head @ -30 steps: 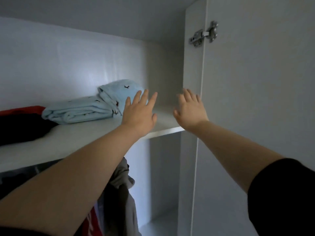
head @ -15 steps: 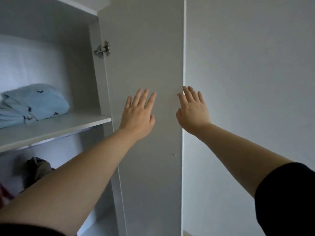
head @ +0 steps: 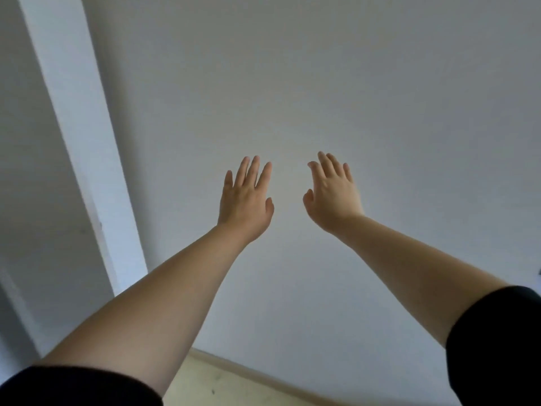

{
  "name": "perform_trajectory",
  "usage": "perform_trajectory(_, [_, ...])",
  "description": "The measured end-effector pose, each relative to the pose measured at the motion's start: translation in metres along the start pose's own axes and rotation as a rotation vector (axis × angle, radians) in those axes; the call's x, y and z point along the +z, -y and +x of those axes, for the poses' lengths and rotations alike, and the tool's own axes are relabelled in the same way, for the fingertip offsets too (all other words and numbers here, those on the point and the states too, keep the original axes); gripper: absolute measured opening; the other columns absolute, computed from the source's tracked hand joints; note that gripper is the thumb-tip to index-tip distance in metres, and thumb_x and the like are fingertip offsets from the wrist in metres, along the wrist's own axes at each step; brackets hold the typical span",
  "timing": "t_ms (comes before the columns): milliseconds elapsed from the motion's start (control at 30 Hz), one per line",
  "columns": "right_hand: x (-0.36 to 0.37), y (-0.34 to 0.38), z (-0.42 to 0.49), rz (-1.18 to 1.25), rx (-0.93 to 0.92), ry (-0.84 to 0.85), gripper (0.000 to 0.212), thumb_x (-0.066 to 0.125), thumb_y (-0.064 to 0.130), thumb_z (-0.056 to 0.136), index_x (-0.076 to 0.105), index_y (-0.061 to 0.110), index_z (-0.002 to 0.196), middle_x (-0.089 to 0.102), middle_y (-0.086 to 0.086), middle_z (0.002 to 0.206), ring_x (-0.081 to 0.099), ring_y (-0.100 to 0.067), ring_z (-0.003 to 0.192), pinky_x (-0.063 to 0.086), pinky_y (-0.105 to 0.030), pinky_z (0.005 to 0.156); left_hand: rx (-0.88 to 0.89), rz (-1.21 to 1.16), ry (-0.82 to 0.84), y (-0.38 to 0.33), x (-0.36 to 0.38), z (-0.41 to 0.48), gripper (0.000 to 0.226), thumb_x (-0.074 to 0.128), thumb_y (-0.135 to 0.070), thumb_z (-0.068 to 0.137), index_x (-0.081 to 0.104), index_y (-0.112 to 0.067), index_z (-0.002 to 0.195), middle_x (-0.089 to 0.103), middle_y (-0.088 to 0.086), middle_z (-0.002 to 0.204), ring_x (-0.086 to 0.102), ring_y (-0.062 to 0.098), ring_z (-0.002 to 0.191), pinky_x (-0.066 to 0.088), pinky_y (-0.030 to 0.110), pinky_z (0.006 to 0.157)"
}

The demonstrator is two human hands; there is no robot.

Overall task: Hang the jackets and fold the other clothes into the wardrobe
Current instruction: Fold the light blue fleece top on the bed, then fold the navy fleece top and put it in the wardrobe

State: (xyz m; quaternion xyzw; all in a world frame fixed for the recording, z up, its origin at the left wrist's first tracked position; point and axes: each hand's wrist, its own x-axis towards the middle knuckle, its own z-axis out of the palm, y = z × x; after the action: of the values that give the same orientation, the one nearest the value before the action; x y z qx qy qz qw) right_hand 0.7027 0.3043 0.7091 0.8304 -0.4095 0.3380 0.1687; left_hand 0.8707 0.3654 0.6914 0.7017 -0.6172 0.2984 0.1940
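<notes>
Reaching toward plain wall [head: 351, 83]: left hand [head: 244, 197] and right hand [head: 332, 197], fingers straight, spread, holding nothing.

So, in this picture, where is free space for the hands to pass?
Free: the gap between the left hand and the right hand, before the plain wall. Bare floor shows below the arms. Tightest at left, by the white panel edge.

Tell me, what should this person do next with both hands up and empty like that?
Probably turn away toward whatever clothes remain and lower the arms. The left hand and right hand are both open and hold nothing, raised before a bare wall. Only a white panel shows at the left, and no clothes are in view.
</notes>
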Motion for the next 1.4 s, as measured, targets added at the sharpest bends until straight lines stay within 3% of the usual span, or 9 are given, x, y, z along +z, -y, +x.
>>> perform_trajectory(400, [0.071, -0.254, -0.03, -0.137, 0.212, 0.114, 0.055, 0.044, 0.021, 0.092, 0.03, 0.007, 0.143, 0.016, -0.014, 0.158, 0.009, -0.028, 0.147, 0.007, -0.044, 0.12, 0.244, -0.12, 0.08, -0.211, 0.153, 0.099, 0.068, 0.034, -0.033, 0.097, -0.001, -0.018, 0.153, -0.005, 0.008, 0.161, -0.01, 0.025, 0.148, -0.001, 0.046, 0.117])
perform_trajectory(767, [0.101, -0.443, -0.08, -0.231, 0.321, 0.284, 0.068, 0.049, 0.019, 0.089, 0.02, 0.007, 0.149, 0.006, -0.014, 0.16, 0.004, -0.028, 0.148, 0.003, -0.042, 0.119, 0.289, -0.257, 0.228, -0.382, 0.26, 0.149, 0.072, 0.037, -0.03, 0.096, -0.004, -0.017, 0.153, -0.012, 0.008, 0.16, -0.015, 0.025, 0.147, -0.002, 0.047, 0.117])
perform_trajectory(900, [0.116, -0.496, -0.109, -0.27, 0.226, 0.334, 0.071, 0.05, 0.016, 0.087, 0.02, 0.005, 0.15, 0.006, -0.016, 0.16, 0.004, -0.03, 0.148, 0.001, -0.042, 0.118, 0.268, -0.265, 0.261, -0.435, 0.291, 0.14, 0.072, 0.038, -0.028, 0.096, -0.005, -0.017, 0.153, -0.014, 0.008, 0.16, -0.017, 0.024, 0.146, -0.003, 0.046, 0.117])
perform_trajectory(1067, [0.152, -0.544, -0.137, -0.274, -0.003, 0.372, 0.072, 0.052, 0.013, 0.081, 0.027, 0.002, 0.147, 0.011, -0.018, 0.159, 0.007, -0.031, 0.147, 0.003, -0.046, 0.118, 0.104, -0.265, 0.339, -0.486, 0.333, 0.106, 0.073, 0.039, -0.028, 0.096, -0.004, -0.016, 0.153, -0.01, 0.01, 0.16, -0.014, 0.025, 0.147, -0.003, 0.046, 0.117])
perform_trajectory(1200, [0.174, -0.562, -0.164, -0.257, -0.156, 0.382, 0.072, 0.056, 0.016, 0.077, 0.034, 0.0, 0.145, 0.02, -0.02, 0.156, 0.015, -0.033, 0.146, 0.009, -0.048, 0.117, 0.008, -0.242, 0.401, -0.518, 0.356, 0.07, 0.073, 0.041, -0.028, 0.096, -0.004, -0.017, 0.153, -0.01, 0.009, 0.16, -0.012, 0.025, 0.147, -0.002, 0.046, 0.117])
perform_trajectory(1400, [0.223, -0.567, -0.21, -0.218, -0.222, 0.389, 0.071, 0.056, 0.016, 0.081, 0.032, 0.001, 0.146, 0.016, -0.019, 0.157, 0.011, -0.033, 0.147, 0.003, -0.046, 0.116, -0.092, -0.267, 0.407, -0.54, 0.394, 0.02, 0.071, 0.042, -0.026, 0.096, 0.001, -0.016, 0.153, -0.007, 0.009, 0.161, -0.009, 0.025, 0.148, 0.001, 0.046, 0.118])
